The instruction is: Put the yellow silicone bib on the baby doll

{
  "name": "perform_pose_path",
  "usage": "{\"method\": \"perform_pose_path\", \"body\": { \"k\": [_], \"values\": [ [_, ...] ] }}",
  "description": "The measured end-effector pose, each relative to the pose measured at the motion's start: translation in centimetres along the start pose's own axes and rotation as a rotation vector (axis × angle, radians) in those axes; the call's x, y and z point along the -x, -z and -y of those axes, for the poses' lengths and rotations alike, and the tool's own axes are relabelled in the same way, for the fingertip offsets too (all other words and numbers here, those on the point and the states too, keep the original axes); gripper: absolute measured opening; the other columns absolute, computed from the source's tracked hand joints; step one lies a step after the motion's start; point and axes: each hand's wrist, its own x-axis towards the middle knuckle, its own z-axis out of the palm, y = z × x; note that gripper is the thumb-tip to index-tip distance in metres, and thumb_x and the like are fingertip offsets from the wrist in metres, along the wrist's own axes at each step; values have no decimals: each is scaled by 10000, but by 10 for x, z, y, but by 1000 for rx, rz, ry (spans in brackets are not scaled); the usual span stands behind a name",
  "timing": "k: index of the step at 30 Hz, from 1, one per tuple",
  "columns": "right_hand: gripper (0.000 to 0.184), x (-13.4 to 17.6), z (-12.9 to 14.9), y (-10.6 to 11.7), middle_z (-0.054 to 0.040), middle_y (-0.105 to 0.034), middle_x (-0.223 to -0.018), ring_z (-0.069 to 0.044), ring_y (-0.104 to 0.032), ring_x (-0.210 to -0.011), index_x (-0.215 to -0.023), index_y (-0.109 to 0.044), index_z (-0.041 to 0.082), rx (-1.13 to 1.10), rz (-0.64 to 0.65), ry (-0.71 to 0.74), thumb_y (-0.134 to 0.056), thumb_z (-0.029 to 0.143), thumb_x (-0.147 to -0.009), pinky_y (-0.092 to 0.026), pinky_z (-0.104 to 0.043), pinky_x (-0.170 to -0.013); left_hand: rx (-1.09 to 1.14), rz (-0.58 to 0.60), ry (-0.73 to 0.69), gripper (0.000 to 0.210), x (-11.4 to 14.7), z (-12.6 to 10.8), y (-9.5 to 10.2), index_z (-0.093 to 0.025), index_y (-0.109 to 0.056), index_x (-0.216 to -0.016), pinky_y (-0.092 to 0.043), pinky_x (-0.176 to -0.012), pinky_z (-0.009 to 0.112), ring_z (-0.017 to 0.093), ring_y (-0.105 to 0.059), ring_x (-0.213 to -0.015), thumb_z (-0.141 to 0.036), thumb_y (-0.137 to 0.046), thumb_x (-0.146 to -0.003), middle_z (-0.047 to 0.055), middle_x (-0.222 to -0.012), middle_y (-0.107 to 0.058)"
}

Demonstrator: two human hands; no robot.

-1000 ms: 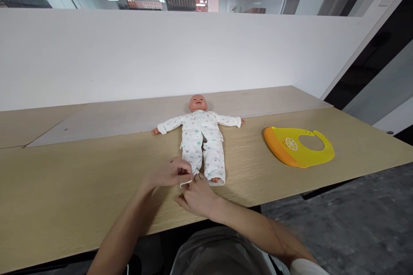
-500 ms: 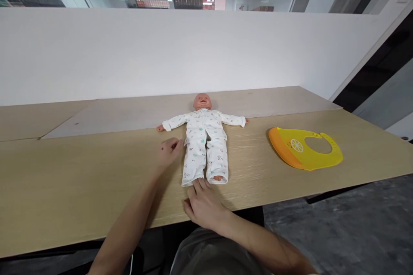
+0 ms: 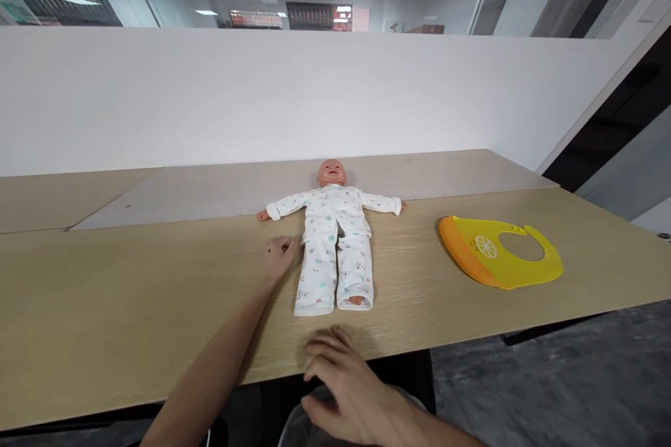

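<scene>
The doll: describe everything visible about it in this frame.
The doll lies face up on the wooden table, head toward the white wall, arms spread sideways, legs straight toward the person. It has a bald, plastic-looking head and wears a white printed cloth top and trousers; one bare foot shows at a trouser cuff. The left hand rests beside its hip, at the clothing's edge; contact is unclear. The right hand is apart from it, near the table edge.

A baby doll in printed white pyjamas (image 3: 335, 241) lies on its back on the long light-wood table (image 3: 105, 293), head toward the white partition wall (image 3: 210, 98) behind. A yellow silicone bib with an orange pocket (image 3: 500, 251) lies on the table well to its right. The left hand (image 3: 279, 256) rests just left of the doll's hip, and the right hand (image 3: 343, 384) is at the table's near edge, before the doll's feet.
</scene>
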Motion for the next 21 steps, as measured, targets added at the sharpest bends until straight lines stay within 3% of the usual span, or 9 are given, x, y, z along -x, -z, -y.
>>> {"method": "perform_pose_path", "body": {
  "k": [2, 5, 8, 10, 14, 17, 21],
  "values": [
    [140, 8, -12, 28, -40, -714, -1080, -154, -631, -1077, -929, -641, 226, -195, -58, -25, -539, 318, -906, -464, -300, -1014, -1, 19, -1, 359, 0, 0, -1, -227, -306, -529, -311, -593, 287, 147, -416, -579, -387, -408, -835, -13, -534, -427],
    [198, 12, -51, 78, -60, -725, -933, -177, -667, -899, -863, -630, 221, -308, -175, -256, -465, 295, -943, -505, -298, -855, -7, 58, -21, 330, 1, -3, -1, -228, -302, -528, -329, -608, 289, 151, -420, -585, -344, -431, -809, -18, -537, -420],
    [241, 1, -107, 119, -80, -699, -849, -182, -630, -790, -833, -621, 180, -156, -322, -473, -443, 304, -936, -479, -280, -719, -7, 143, -57, 299, 2, -10, -1, -224, -264, -504, -389, -671, 291, 161, -473, -628, -244, -462, -727, -11, -543, -442],
    [216, -15, -144, 133, -63, -690, -847, -173, -619, -776, -871, -627, 161, -45, -293, -534, -447, 271, -920, -469, -271, -719, -16, 197, -98, 282, 3, -15, -2, -219, -274, -477, -427, -736, 305, 174, -530, -697, -187, -483, -664, 8, -590, -524],
    [219, -49, -189, 129, -106, -700, -970, -188, -615, -912, -933, -679, 121, 298, -193, -602, -471, 183, -902, -424, -273, -837, -79, 249, -159, 246, 6, -20, -2, -219, -384, -444, -462, -802, 340, 202, -577, -777, -153, -530, -631, 44, -677, -627],
    [245, -68, -198, 117, -126, -678, -1072, -208, -580, -1049, -1017, -691, 111, 488, -147, -564, -483, 197, -919, -374, -279, -934, -139, 235, -183, 258, 8, -18, -3, -220, -386, -461, -457, -828, 345, 203, -582, -795, -127, -523, -660, 50, -703, -636],
    [299, -81, -197, 110, -132, -652, -1164, -223, -544, -1135, -1130, -669, 115, 556, -109, -545, -488, 233, -923, -337, -289, -995, -258, 124, -94, 249, 7, -15, -5, -229, -384, -529, -441, -808, 342, 212, -584, -795, -143, -513, -725, 57, -724, -614]
  ]
}}
